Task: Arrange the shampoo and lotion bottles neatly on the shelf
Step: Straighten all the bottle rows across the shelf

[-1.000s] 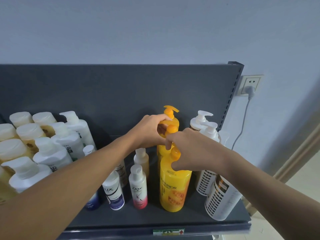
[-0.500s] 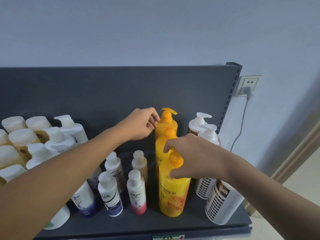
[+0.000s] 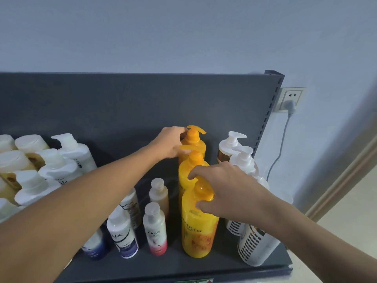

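In the head view, the only view given, three yellow pump bottles are seen lined front to back at centre right of the frame, on the dark shelf [image 3: 204, 268]. The left hand [image 3: 171, 142] is laid against the neck of the rear yellow bottle [image 3: 193, 142], its grip curled loosely round the collar below the pump; whether it is truly pinched cannot be told. The right hand [image 3: 226, 188] is closed over the pump of the front yellow bottle [image 3: 199, 229], thumb below and fingers above, pinching the head. The middle yellow bottle [image 3: 190, 172] stands between them, touching both.

Small bottles, among them a pink-based Dove bottle [image 3: 155, 231] and a Lux bottle [image 3: 122, 235], are seen at lower centre; white pump bottles [image 3: 240, 158] stand just right of the yellow row.

The step in hand is judged to be the squaring of the yellow row. It is best done by bottles being steadied at the neck and turned gently, so that the spouts point one way and the labels face forward. Neighbours should not be nudged; the tall bottles may be tipped easily if pushed high up.
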`<state>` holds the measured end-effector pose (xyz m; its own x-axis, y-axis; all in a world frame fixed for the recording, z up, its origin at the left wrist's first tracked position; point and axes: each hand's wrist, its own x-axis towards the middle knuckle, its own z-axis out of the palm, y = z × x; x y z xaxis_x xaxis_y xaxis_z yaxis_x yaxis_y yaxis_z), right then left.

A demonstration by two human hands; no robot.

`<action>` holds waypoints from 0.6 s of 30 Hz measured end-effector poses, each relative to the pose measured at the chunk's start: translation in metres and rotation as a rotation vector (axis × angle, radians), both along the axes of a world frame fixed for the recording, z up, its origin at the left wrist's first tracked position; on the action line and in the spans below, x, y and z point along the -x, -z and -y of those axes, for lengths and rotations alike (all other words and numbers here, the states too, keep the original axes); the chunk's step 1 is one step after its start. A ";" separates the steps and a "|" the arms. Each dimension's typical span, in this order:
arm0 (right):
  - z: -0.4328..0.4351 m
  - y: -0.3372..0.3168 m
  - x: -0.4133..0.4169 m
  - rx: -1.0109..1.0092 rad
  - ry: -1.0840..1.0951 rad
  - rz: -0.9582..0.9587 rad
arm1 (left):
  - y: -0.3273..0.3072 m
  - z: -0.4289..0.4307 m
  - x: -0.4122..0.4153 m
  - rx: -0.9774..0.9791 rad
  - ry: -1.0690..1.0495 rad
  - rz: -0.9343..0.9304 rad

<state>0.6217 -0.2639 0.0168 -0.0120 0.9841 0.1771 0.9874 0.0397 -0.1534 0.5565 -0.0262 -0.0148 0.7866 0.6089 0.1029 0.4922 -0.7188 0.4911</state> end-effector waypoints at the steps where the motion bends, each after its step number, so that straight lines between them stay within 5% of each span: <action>1: -0.001 0.001 0.002 -0.002 0.010 -0.006 | 0.001 0.000 0.001 0.012 0.003 0.006; 18: 0.006 0.001 0.022 0.018 0.149 -0.108 | 0.007 0.005 0.002 -0.033 -0.021 0.046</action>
<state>0.5996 -0.2694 0.0159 0.1523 0.9766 0.1520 0.9598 -0.1094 -0.2586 0.5545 -0.0313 -0.0220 0.7673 0.6212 0.1590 0.4848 -0.7244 0.4901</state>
